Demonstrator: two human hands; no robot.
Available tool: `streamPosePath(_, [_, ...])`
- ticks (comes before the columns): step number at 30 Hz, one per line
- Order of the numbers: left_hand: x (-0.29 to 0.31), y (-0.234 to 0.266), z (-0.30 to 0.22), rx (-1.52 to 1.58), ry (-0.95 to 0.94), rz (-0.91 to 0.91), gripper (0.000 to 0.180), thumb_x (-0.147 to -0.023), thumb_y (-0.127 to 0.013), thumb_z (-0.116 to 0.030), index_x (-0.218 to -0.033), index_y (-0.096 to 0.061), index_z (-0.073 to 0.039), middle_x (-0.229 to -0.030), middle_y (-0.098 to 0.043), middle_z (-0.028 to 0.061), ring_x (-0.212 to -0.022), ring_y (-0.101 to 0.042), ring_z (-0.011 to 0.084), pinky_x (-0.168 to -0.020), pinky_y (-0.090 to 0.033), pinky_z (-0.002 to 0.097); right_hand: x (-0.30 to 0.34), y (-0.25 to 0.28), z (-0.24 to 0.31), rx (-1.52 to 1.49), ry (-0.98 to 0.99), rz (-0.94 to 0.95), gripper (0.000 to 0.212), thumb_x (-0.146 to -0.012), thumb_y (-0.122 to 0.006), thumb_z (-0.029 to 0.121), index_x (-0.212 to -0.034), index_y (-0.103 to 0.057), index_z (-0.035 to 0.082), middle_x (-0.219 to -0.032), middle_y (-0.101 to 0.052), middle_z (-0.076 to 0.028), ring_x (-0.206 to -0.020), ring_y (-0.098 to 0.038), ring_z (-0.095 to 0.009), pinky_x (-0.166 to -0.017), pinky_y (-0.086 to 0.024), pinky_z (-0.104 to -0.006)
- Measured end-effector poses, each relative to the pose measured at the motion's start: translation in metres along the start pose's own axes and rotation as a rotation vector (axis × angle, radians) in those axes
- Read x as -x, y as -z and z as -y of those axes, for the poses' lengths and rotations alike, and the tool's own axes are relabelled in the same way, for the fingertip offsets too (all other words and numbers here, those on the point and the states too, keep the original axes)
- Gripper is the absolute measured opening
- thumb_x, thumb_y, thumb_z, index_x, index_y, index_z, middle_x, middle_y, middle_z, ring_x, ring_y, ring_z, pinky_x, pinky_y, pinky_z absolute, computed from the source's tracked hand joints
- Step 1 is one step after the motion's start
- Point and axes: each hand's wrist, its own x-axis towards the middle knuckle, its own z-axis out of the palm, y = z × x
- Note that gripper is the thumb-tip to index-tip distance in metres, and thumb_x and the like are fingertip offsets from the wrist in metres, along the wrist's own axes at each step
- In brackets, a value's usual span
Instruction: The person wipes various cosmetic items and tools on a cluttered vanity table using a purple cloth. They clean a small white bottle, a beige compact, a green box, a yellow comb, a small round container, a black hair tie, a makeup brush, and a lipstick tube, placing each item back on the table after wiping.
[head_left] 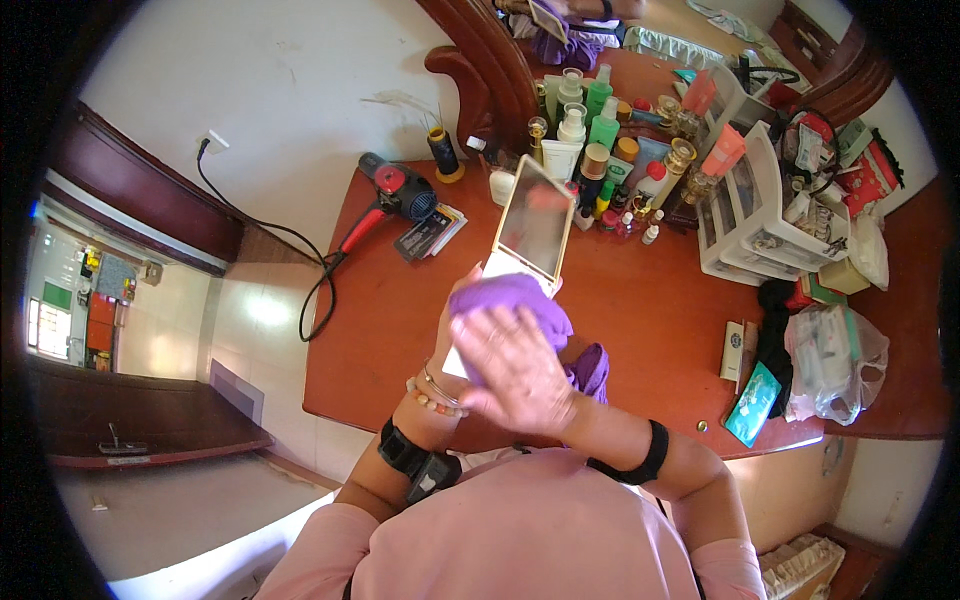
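Observation:
In my left hand (444, 338) lies a white case with a gold-framed mirror (538, 222) tilted up at its far end. The fingers wrap round the case's edges from below, partly hidden. My right hand (515, 372) presses a purple cloth (512, 296) onto the white part, fingers laid over the bunched fabric. A loose end of the cloth hangs to the right of the right wrist. Both hands are above the front part of a red-brown dressing table (640, 320).
On the table's left are a red and black hair dryer (400, 190), a small card stack (430, 235) and a thread spool (442, 152). Bottles (600, 130) crowd the back. To the right stand a white drawer unit (755, 220), a plastic bag (835, 360) and a teal packet (753, 403).

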Motion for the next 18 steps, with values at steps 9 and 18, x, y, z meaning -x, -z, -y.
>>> streamPosePath(9, [0.000,-0.006,-0.012,0.400,0.144,0.056,0.072,-0.090,-0.030,-0.058,-0.140,-0.026,-0.006,-0.139,-0.035,0.0152,-0.125,-0.038,0.0350,-0.106,-0.029,0.0439,0.007,-0.011,0.006,-0.013,0.031,-0.053,0.071,-0.082,-0.055,0.048,-0.138,-0.034,0.009,-0.134,-0.041,-0.016,-0.127,-0.033,-0.036,-0.105,-0.021,-0.0561])
streamPosePath(18, [-0.004,-0.016,-0.008,0.177,0.108,-0.076,0.070,-0.086,-0.038,-0.052,-0.127,-0.040,0.005,-0.128,-0.044,0.0281,-0.118,-0.045,0.0381,-0.100,-0.036,0.0449,0.000,-0.003,-0.010,0.134,0.025,-0.048,0.066,-0.081,-0.056,0.044,-0.137,-0.037,0.014,-0.134,-0.041,-0.011,-0.125,-0.036,-0.033,-0.102,-0.025,-0.0544])
